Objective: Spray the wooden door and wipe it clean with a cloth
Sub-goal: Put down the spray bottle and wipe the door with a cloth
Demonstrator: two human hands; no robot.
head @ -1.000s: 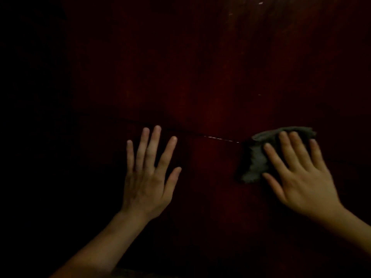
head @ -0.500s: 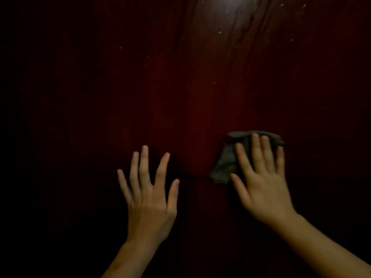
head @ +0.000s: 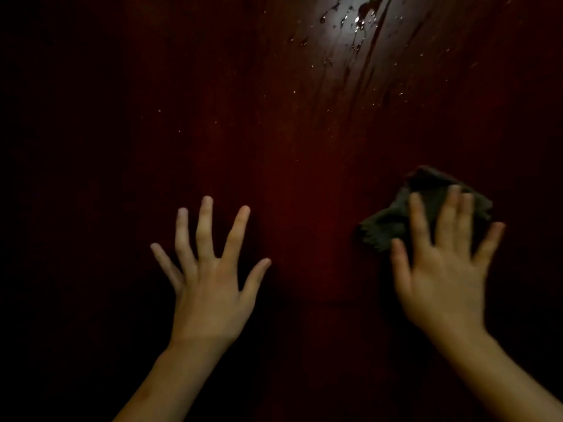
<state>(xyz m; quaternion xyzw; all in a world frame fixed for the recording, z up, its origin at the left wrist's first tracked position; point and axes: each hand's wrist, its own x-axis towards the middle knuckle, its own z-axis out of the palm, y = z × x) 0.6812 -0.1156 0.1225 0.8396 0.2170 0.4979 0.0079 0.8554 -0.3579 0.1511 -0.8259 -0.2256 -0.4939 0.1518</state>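
Observation:
A dark red wooden door (head: 289, 153) fills the whole view in dim light. Wet drops and streaks (head: 356, 22) glisten near its top. My right hand (head: 441, 269) lies flat with spread fingers, pressing a crumpled grey cloth (head: 393, 220) against the door at the right. The cloth sticks out above and left of the fingers. My left hand (head: 210, 278) rests flat on the door at lower centre-left, fingers fanned apart, holding nothing. No spray bottle is in sight.
The left side and lower part of the view are almost black, so edges of the door cannot be made out. A bright reflection (head: 350, 41) sits at the top centre of the door.
The view has tilted up, showing more wet streaks at the top. My right hand slid the cloth left, then back to the right and a little higher. The left hand stayed flat on the door.

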